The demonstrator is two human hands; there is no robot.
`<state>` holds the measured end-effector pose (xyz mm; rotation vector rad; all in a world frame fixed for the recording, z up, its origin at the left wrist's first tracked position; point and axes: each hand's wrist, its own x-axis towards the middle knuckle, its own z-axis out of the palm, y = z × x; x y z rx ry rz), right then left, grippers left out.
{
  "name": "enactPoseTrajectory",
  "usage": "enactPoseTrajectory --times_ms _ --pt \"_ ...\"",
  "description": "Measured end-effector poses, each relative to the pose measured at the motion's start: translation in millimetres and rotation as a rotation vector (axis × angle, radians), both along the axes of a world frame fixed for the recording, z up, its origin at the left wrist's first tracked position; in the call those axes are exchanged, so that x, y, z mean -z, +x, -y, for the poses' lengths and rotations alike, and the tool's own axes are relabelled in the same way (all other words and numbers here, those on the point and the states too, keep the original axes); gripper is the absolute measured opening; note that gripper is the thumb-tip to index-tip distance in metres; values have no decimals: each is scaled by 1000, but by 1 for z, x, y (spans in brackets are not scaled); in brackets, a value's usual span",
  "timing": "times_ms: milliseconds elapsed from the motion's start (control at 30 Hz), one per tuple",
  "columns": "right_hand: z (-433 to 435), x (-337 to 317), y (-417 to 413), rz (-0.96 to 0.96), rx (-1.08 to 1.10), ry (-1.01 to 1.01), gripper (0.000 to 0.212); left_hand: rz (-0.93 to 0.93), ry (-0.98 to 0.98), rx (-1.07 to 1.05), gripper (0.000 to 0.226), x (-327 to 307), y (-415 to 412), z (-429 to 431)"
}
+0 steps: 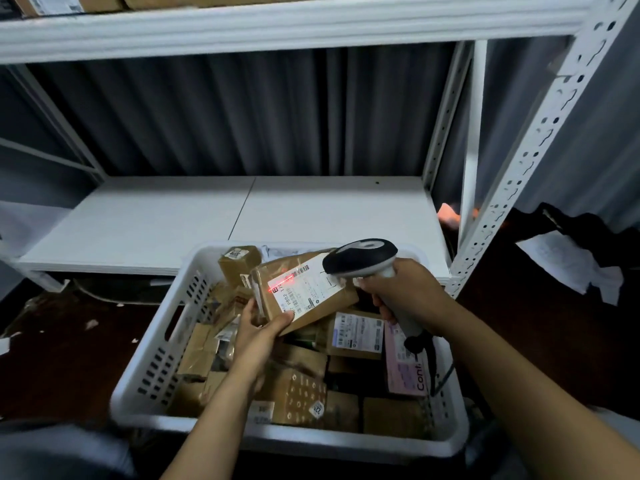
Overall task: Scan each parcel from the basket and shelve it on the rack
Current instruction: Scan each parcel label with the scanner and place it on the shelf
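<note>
Over the white plastic basket (156, 362), my left hand (258, 325) holds a brown cardboard parcel (341, 299) by its near left corner, its white label facing up. My right hand (403, 292) grips the handle of a white and black barcode scanner (360, 258), whose head points at the label from the right. A red scan line lies across the label's upper left part. Several other brown parcels fill the basket, among them a pink one (401, 365) by the right wall. The white rack shelf (207, 220) behind the basket has nothing on it.
An upper shelf (277, 26) carries cardboard boxes at the top left. The rack's perforated white upright (526, 161) stands to the right. Grey corrugated wall lies behind. Paper scraps and dark bags lie on the dark floor to the left and right. The scanner's cable hangs into the basket.
</note>
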<state>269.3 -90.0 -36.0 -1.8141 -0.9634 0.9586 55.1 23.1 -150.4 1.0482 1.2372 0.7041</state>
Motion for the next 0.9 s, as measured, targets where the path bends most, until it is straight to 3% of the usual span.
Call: enactPoseTrajectory --times_ms 67,167,267,500,700,900 --pt "2 -4 5 -25 37 14 23 29 4 15 112 -14 2 -3" --pt "8 -16 6 -73 140 89 22 88 7 28 84 -42 5 -8" --pt "9 -35 3 -106 242 191 15 121 52 57 72 -80 11 -13" --pt "19 -127 9 -10 358 413 11 266 221 155 50 -198 38 -13" --pt "24 -201 28 125 448 510 13 267 342 185 56 -285 65 -23" --pt "10 -270 65 258 518 560 12 361 335 130 33 -367 95 -47"
